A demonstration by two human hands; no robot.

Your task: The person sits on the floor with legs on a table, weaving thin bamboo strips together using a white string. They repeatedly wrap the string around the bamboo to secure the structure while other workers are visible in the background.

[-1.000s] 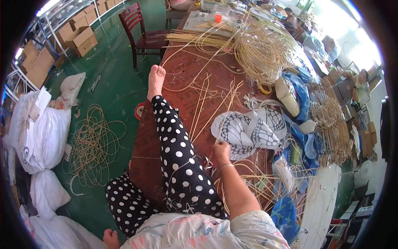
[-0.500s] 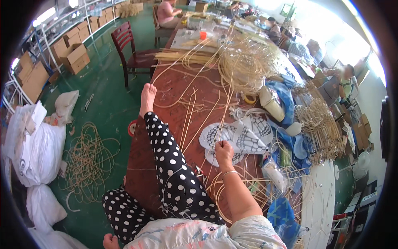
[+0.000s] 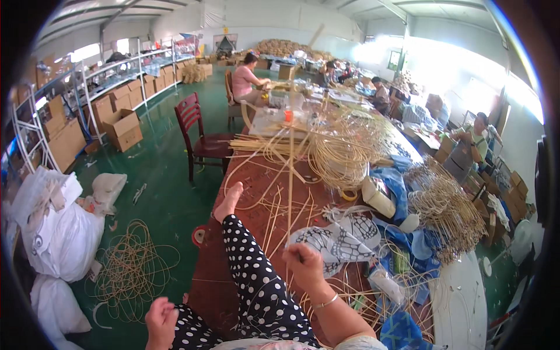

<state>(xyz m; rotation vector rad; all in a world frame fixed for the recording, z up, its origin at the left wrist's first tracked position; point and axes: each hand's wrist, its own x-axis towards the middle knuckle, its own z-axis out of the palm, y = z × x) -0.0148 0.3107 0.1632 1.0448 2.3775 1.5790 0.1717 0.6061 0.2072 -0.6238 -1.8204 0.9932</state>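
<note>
**Pale cane strand held upright over a brown tabletop**

Pale, straw-coloured cane strand (image 3: 290, 175) is rising straight up from the right hand (image 3: 304, 266); the grip is clenching around its lower end, thumb side up, a thin bracelet on the wrist. The strand is running up past the far clutter and is standing close to vertical.

The left hand (image 3: 160, 318) is lying low at the person's left side, fingers loosely curled and grasping nothing, resting against the polka-dot trouser leg (image 3: 256, 280). That leg is stretching out across the tabletop (image 3: 210, 280), bare foot (image 3: 228, 201) at its far end.

Just right of the right hand a black-and-white patterned cloth (image 3: 338, 239) is lying crumpled. Loose cane strands (image 3: 274, 213) are fanning over the wood between the foot and the cloth. Farther along, a big tangled coil of cane (image 3: 344, 151) is sitting on the tabletop, with blue plastic sheeting (image 3: 402, 192) beside it at right.

On the green floor (image 3: 163, 192) to the left: a loose coil of cane (image 3: 131, 271), white sacks (image 3: 58, 233), a dark red chair (image 3: 201, 140). Other people are sitting at work at the far end.
</note>
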